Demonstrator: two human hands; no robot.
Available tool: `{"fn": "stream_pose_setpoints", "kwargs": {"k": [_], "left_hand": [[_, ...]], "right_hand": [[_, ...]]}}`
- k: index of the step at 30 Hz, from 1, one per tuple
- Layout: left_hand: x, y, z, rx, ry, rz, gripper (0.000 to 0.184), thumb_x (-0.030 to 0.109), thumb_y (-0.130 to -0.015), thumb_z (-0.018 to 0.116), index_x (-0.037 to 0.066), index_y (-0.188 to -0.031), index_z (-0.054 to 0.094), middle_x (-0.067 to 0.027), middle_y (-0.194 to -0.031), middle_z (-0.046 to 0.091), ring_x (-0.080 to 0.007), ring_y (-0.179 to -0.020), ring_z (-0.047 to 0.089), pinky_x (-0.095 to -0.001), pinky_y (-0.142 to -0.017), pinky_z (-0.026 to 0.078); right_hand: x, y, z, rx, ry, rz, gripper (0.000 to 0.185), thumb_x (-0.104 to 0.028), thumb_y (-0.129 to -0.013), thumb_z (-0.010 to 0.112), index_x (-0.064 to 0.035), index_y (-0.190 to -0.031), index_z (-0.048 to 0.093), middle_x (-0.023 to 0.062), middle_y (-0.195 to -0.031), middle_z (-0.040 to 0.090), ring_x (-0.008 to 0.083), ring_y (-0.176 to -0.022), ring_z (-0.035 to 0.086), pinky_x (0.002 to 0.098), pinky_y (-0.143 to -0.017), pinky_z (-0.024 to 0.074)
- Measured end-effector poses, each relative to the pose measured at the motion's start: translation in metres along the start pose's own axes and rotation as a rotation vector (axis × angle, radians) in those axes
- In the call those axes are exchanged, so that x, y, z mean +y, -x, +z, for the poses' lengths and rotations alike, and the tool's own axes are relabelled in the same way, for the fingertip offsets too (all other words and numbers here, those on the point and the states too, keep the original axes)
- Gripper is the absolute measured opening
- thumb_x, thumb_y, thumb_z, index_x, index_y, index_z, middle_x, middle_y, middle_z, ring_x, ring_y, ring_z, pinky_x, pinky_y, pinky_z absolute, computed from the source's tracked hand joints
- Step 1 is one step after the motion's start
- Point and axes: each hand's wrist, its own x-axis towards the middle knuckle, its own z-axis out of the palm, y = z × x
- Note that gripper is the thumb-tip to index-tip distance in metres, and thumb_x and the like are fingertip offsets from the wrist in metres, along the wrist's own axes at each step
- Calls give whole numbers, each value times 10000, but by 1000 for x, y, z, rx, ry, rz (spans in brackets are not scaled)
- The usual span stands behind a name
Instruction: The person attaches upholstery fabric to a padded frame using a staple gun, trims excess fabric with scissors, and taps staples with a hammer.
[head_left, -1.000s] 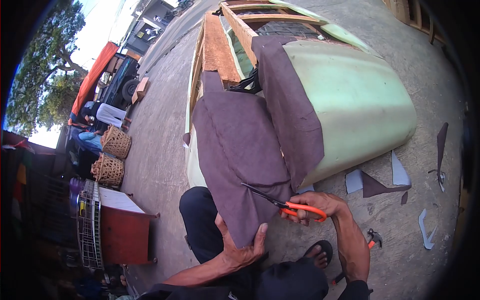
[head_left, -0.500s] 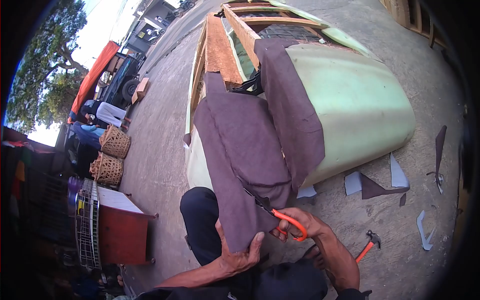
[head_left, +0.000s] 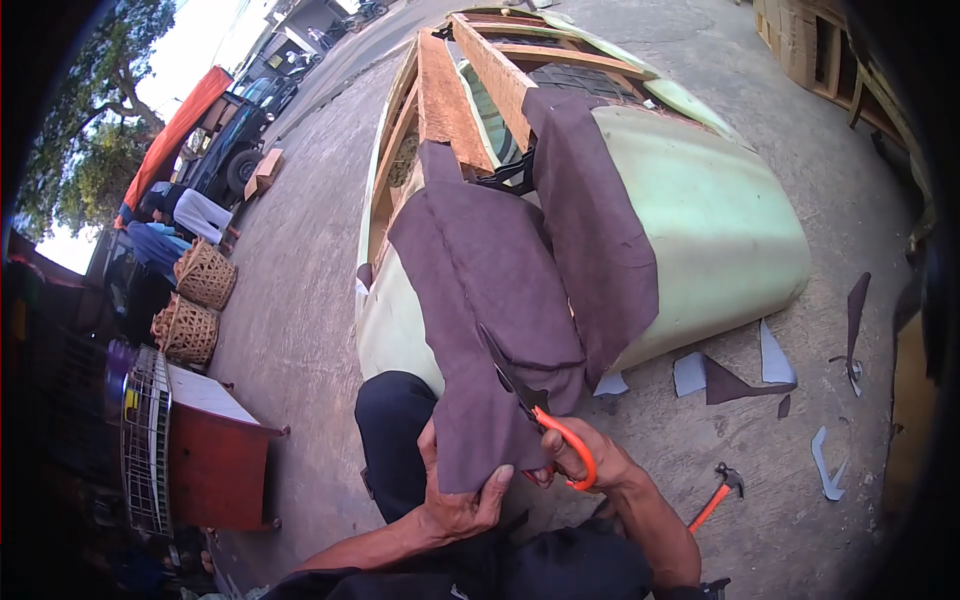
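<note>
The left hand (head_left: 460, 508) pinches purple fabric (head_left: 462, 410). The right hand (head_left: 606, 462) grips orange-handled scissors (head_left: 542, 415), their blades at the fabric ahead of it.

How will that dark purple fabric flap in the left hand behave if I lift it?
The flap will likely sag, since its surface creases softly. Probably light: its edge looks thin at the left hand. It may tug back, appearing continuous with the upper fabric.
</note>
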Motion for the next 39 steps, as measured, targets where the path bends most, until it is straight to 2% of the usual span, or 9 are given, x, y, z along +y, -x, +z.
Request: {"fn": "stream_pose_setpoints", "kwargs": {"k": [4,15,17,21,30,34,37,38,39], "left_hand": [[0,2,-2,20,137,8,441,123,-896,683,-116,-1260,611,-248,-1338,598,-460,-1376,383,-500,-1156,226],[-18,7,-24,95,245,-29,394,138,-888,684,-76,-1218,666,-234,-1363,599,-456,-1388,383,-507,-1164,250],[-18,8,-23,87,261,-15,398,140,-886,689,-72,-1222,667,-227,-1360,602,-446,-1373,411,-504,-1165,248],[-20,4,-26,66,244,42,397,141,-884,693,-68,-1220,669,-223,-1354,607,-432,-1354,440,-503,-1164,249],[-32,12,-36,50,283,60,372,135,-878,700,-64,-1191,680,-231,-1300,634,-437,-1327,471,-511,-1161,257],[-40,-7,-68,188,366,81,330,149,-905,655,-54,-1161,702,-225,-1254,660,-441,-1294,500,-510,-1140,306],[-57,-31,-100,255,450,97,318,155,-918,627,-52,-1145,711,-218,-1240,668,-443,-1284,509,-506,-1121,342],[-63,-37,-107,238,467,122,317,155,-921,616,-51,-1141,714,-215,-1239,669,-443,-1283,510,-503,-1113,357],[-63,-43,-108,207,559,94,298,152,-913,623,-62,-1095,720,-219,-1223,665,-460,-1289,496,-512,-1112,365]], "right_hand": [[4,-9,15,153,-50,163,535,-584,-944,644,-56,-969,557,-26,-720,479,71,-612,570,251,-557,515],[37,-8,7,-37,-12,-57,795,-676,-950,554,55,-1261,566,38,-831,576,134,-743,626,286,-693,537],[31,-20,9,43,-24,-33,937,-814,-827,563,28,-1238,552,30,-939,620,83,-785,582,240,-655,438],[-2,-39,27,158,-86,-13,892,-813,-834,548,-29,-1259,565,-56,-960,582,18,-753,518,186,-629,388],[-6,-44,52,326,-49,-84,743,-704,-920,541,14,-1079,651,2,-683,560,48,-507,517,203,-455,415],[-29,-25,57,286,-142,-4,626,-594,-948,635,15,-1093,649,-5,-707,577,58,-530,541,217,-476,440],[-54,1,79,666,863,-87,423,-286,-896,794,30,-1131,639,59,-752,641,137,-618,635,311,-532,500],[-54,2,85,676,880,-85,423,-286,-896,794,30,-1131,639,59,-752,641,137,-618,635,311,-532,500],[-54,2,91,817,1310,-196,465,-289,-861,815,27,-1150,634,83,-791,648,182,-663,650,334,-557,508]]}}
